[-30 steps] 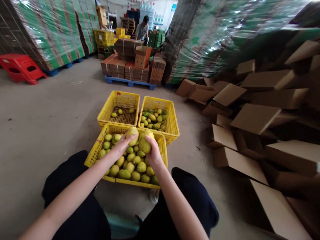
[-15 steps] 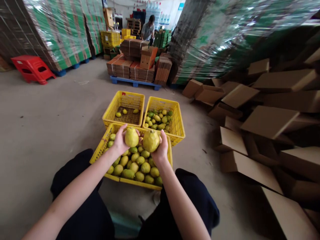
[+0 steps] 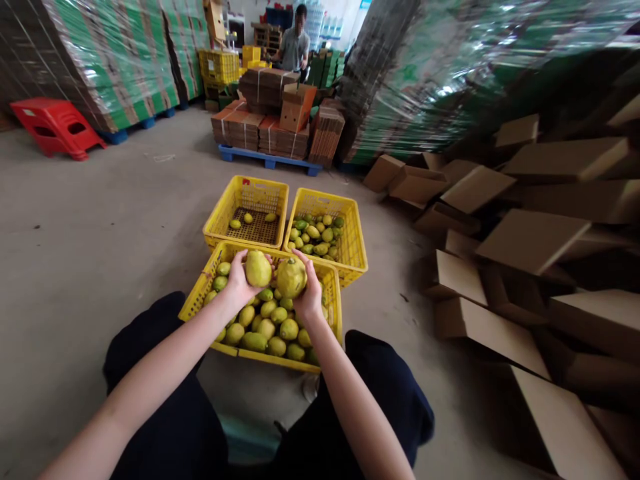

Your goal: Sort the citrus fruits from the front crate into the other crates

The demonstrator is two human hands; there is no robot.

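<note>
My left hand (image 3: 240,280) is wrapped round a yellow-green lemon (image 3: 259,269). Close beside it, a second lemon (image 3: 291,278) with a greener, bumpier skin sits in my right hand (image 3: 310,293), its stem end facing up. Both hands are over the near yellow crate (image 3: 200,295), which holds many lemons (image 3: 266,328). Behind it on the left, another yellow crate (image 3: 213,230) has 3 lemons on its bottom. The far right yellow crate (image 3: 356,233) holds several green and yellow lemons (image 3: 320,231).
Loose cardboard boxes (image 3: 530,240) lie heaped on the right. Ahead, flattened cartons (image 3: 285,137) are stacked on a blue pallet (image 3: 270,160). A red stool (image 3: 55,127) stands at the left, near wrapped green stacks (image 3: 120,60). A person (image 3: 295,47) is at the back.
The lemon in my right hand has turned, now showing a different side, and that hand has shifted slightly left. The person at the back has straightened up. The view has moved slightly.
</note>
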